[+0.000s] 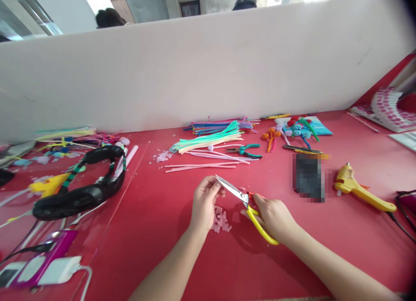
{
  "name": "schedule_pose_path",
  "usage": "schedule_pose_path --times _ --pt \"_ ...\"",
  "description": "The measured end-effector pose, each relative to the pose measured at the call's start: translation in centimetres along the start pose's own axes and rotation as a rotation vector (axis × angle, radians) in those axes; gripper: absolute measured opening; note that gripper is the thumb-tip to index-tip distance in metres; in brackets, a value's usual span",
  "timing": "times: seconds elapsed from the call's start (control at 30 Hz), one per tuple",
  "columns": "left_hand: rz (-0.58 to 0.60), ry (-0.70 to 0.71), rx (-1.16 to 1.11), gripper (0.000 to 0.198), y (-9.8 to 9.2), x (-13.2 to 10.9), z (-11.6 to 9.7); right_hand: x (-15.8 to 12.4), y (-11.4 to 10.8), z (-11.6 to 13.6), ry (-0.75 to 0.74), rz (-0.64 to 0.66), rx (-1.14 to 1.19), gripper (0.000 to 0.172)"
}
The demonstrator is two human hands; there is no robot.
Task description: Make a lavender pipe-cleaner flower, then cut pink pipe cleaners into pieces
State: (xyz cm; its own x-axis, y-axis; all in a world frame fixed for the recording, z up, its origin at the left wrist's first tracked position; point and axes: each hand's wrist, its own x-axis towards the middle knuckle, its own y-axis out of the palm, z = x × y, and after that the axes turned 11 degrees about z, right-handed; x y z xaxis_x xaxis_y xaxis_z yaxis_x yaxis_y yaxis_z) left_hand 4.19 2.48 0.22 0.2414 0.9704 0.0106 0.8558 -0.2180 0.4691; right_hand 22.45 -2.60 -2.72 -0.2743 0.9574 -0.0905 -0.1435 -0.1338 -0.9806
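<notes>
My left hand (205, 201) is closed in a pinch at the tips of the scissors (234, 190). What it pinches is mostly hidden by the fingers; only a small pale pink bit shows. My right hand (272, 214) grips the scissors by their handles, one yellow and one partly hidden orange-red. The blades point up and left, reaching the left fingertips. Beneath the hands, a small heap of short pink cut pieces (221, 220) lies on the red table (156, 257). Several long pink pipe cleaners (201, 165) lie behind the hands.
Teal-handled pliers (243, 150) lie beside bundled mint and cream pipe cleaners (208, 138). To the right are a yellow glue gun (364, 192), a blurred dark object (308, 177) and colourful pipe-cleaner flowers (297, 127). A black padded ring (78, 201) and purple power strip (48, 257) stand left.
</notes>
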Motion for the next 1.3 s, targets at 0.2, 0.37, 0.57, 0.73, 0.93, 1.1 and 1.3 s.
schedule_pose_path --times 0.2,0.37,0.57,0.73,0.93,1.1,1.3 --pt "0.008 0.001 0.007 0.005 -0.1 0.0 -0.1 -0.1 0.2 -0.1 -0.003 -0.001 -0.007 0.031" --pt "0.014 0.002 0.014 0.005 0.0 -0.1 -0.1 -0.1 0.2 -0.1 -0.006 -0.003 0.009 0.032" --pt "0.021 -0.015 0.024 0.006 -0.1 0.0 -0.2 0.1 0.0 -0.1 0.030 0.017 0.073 0.033" --pt "0.109 -0.143 0.031 0.009 0.3 -0.2 0.0 0.9 -1.1 0.4 0.129 0.036 0.438 0.028" --pt "0.307 -0.355 0.068 0.016 1.1 -0.8 0.3 1.6 -3.2 1.5 0.095 0.075 0.894 0.023" --pt "0.398 -0.425 0.140 0.019 1.4 -1.1 -0.1 1.1 -4.0 2.1 0.099 0.103 1.250 0.014" --pt "0.383 -0.413 0.238 0.017 1.5 -1.3 0.0 1.0 -3.9 2.1 0.113 0.100 1.208 0.011"
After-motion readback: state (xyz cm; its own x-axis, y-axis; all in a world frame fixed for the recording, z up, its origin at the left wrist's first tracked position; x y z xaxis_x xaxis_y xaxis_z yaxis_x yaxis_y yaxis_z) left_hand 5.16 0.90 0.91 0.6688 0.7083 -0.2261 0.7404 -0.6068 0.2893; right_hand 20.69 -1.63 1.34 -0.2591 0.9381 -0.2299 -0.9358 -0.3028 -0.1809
